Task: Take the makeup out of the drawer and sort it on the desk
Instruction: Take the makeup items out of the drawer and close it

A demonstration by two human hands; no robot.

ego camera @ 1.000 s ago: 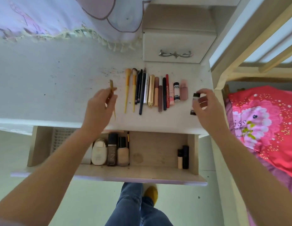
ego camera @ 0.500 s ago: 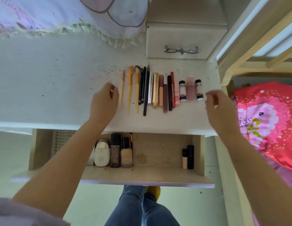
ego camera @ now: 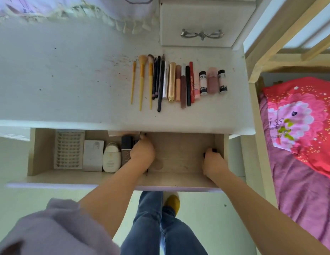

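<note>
A row of makeup lies on the white desk (ego camera: 68,80): yellow brushes (ego camera: 141,80), dark pencils (ego camera: 159,80), a gold tube (ego camera: 172,80), lip products (ego camera: 191,80) and small bottles (ego camera: 203,82). Below it the drawer (ego camera: 105,179) stands pulled out. My left hand (ego camera: 142,153) is inside, curled over the spot of the beige foundation bottle, which it hides, beside a dark tube (ego camera: 126,144). My right hand (ego camera: 214,162) is closed on the small black tubes (ego camera: 214,150) in the drawer's right corner; only their tips show.
The drawer's left part holds a lash tray (ego camera: 68,150), a white box (ego camera: 92,153) and a cream bottle (ego camera: 111,157). A small drawer unit (ego camera: 197,19) sits at the desk's back. A wooden bed frame (ego camera: 271,43) and pink pillow (ego camera: 298,126) are right.
Both hands left the desk top and dropped into the drawer. The thin brush and the small black-capped bottle they put down now lie at the two ends of the row.
</note>
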